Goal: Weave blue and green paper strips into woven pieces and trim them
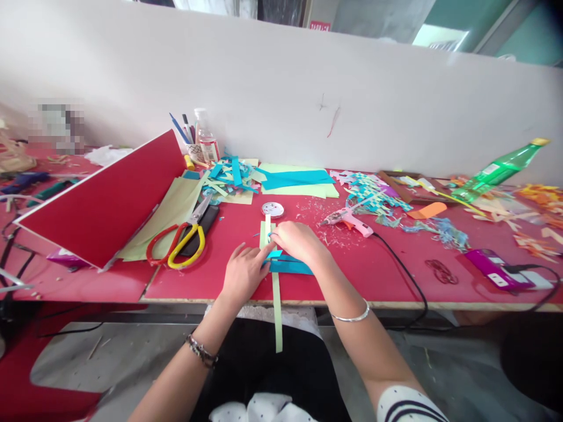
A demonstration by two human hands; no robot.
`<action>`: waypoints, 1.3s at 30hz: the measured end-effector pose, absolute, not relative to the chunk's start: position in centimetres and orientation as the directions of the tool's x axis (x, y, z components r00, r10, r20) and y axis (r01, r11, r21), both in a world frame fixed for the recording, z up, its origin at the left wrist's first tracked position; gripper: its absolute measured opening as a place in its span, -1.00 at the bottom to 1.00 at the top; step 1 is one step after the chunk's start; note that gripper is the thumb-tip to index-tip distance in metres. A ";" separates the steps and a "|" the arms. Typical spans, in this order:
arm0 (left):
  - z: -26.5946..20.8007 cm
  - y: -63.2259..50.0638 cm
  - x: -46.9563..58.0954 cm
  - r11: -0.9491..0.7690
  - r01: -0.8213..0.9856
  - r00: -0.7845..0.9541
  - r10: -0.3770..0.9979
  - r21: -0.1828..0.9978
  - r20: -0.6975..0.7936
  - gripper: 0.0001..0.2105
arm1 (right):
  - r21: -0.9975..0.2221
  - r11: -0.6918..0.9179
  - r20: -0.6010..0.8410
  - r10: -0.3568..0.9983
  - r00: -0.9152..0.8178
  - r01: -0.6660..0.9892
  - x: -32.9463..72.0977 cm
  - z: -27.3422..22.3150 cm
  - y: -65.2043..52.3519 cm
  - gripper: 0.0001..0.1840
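Observation:
Blue paper strips [290,265] lie crosswise over long pale green paper strips [277,310] in front of me. One green strip hangs down past the table edge. My left hand [247,266] rests on the left ends of the strips, its fingers spread and the index finger reaching toward the crossing. My right hand [295,239] is closed in a pinch just above, at a small curled blue strip end; its fingertips are partly hidden. A round white lid-like dish [272,209] with red marks sits just beyond the upper end of the green strip.
Scissors [187,237] with red and yellow handles and a leaning red board [105,199] are to the left. A pink glue gun [349,220] with a black cord lies right. Cut paper scraps [231,176], a tilted green bottle [499,170] and a purple power strip [495,269] surround the workspace.

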State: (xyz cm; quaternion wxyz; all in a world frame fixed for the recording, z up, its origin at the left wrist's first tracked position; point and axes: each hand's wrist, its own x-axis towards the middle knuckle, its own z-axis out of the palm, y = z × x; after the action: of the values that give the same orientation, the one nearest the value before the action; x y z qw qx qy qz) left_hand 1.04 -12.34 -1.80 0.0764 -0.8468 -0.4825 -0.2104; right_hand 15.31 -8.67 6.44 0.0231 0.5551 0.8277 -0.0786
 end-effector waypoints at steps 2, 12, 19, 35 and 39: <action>-1.8 -12.3 1.0 -0.525 0.849 0.450 0.784 0.069 0.427 -0.66 | -0.140 0.386 -0.112 0.909 -0.402 0.912 15.3 6.3 -8.5 -0.69; -1.9 -12.3 1.1 -0.473 0.872 0.393 0.829 0.124 0.398 -0.75 | -0.435 0.574 0.300 0.819 -0.489 0.694 18.3 5.8 -11.9 -0.59; -2.0 -12.2 1.1 -0.477 0.870 0.394 0.826 0.127 0.403 -0.74 | -0.412 0.532 0.167 0.843 -0.512 0.740 18.8 0.8 -16.1 -0.47; -2.2 -12.1 0.9 -0.493 0.852 0.395 0.826 0.176 0.402 -0.75 | -0.177 0.507 0.331 0.838 -0.434 0.844 16.6 -1.1 -16.2 -0.84; -2.1 -12.1 0.8 -0.495 0.848 0.393 0.827 0.190 0.401 -0.74 | -0.110 0.556 0.386 0.788 -0.480 0.824 16.1 -1.1 -16.1 -0.78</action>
State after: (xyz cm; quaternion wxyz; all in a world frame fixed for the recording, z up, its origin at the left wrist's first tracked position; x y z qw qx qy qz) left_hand 0.82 -12.14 -2.14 0.0228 -0.8342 -0.5021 -0.2268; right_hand 16.08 -16.10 -1.14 -0.2003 0.4690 0.8590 0.0451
